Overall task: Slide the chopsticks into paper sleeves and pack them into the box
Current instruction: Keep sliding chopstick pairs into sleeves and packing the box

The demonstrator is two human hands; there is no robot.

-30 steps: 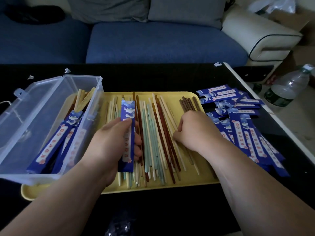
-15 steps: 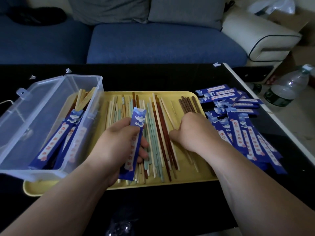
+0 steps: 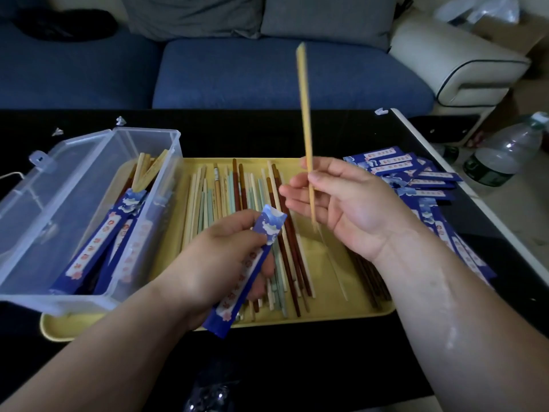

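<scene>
My left hand [image 3: 217, 263] grips a blue paper sleeve [image 3: 246, 272] over the yellow tray [image 3: 326, 313], its open end pointing up and right. My right hand [image 3: 341, 203] pinches a pale yellow chopstick [image 3: 306, 123] between thumb and fingers and holds it nearly upright above the tray, a little to the right of the sleeve's mouth. Several loose chopsticks [image 3: 237, 197] in cream, green and brown lie along the tray. The clear plastic box [image 3: 59, 209] sits on the tray's left end and holds sleeved chopsticks [image 3: 98, 248].
A pile of empty blue sleeves [image 3: 416, 176] lies on the black table [image 3: 297, 367] right of the tray. A plastic water bottle [image 3: 505, 156] stands on the floor beyond the table's right edge. A blue sofa [image 3: 267, 75] runs behind the table.
My right hand has lifted off the tray with a pale chopstick and turned palm up. My left hand has tilted the sleeve toward the right.
</scene>
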